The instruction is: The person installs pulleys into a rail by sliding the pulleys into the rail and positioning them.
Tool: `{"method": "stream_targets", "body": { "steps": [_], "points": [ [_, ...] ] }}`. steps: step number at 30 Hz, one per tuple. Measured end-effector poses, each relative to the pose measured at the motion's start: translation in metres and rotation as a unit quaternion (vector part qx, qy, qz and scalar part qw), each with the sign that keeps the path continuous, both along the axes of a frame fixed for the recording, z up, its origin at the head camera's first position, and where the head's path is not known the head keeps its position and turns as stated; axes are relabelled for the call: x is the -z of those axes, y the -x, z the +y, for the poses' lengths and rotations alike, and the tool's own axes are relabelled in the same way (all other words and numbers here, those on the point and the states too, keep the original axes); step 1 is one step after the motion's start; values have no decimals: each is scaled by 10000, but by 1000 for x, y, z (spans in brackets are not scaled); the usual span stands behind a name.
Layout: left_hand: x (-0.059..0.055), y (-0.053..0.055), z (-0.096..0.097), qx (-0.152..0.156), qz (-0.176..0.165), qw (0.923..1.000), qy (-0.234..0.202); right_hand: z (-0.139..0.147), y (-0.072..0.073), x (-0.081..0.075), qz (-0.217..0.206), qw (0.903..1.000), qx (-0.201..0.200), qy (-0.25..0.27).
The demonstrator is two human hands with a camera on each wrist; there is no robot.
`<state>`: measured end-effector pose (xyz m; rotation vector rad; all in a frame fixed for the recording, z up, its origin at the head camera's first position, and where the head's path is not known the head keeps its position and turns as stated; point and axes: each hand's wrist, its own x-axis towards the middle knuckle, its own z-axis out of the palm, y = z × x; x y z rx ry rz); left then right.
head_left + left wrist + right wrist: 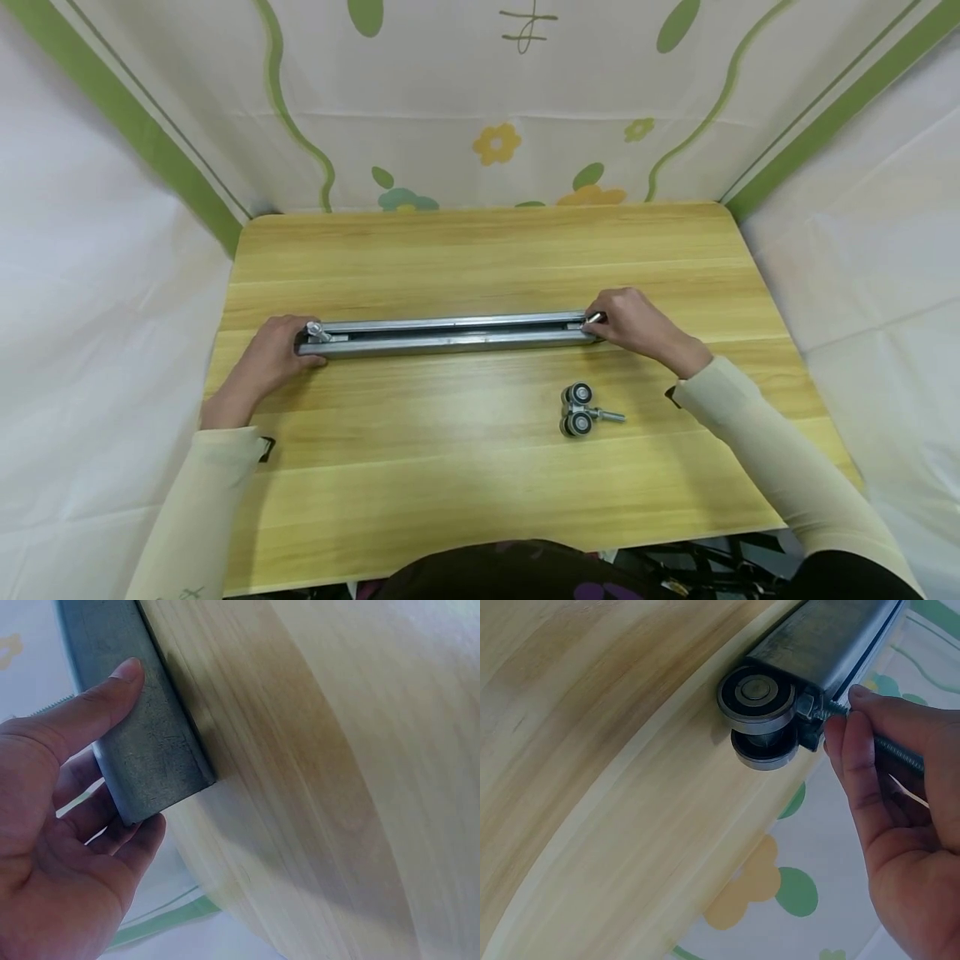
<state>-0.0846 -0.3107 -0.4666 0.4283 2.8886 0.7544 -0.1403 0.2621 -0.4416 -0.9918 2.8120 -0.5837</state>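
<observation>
A metal channel track (450,342) lies crosswise on the table, its long slot facing up. My left hand (272,360) grips its left end, the thumb (112,701) along the near wall and the fingers round the far side. Near that end a bolt (318,332) sticks up out of the slot. At the right end, my right hand (637,327) pinches the threaded bolt (901,755) of a roller trolley (756,701). Some of this trolley's wheels stand outside the track's end; the rest of it is hidden inside.
Another roller trolley (579,410) lies on the wooden table (420,475), in front of the track's right part, its bolt pointing right. White cloth walls (435,75) with flower prints enclose the table at the back and sides.
</observation>
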Motion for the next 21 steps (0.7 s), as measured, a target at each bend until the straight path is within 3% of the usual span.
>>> {"method": "stream_targets", "body": {
  "steps": [21],
  "points": [
    [1, 1, 0, -28, -28, 10000, -22, -21, 4, 0, -125, 9997, -182, 129]
  ]
}}
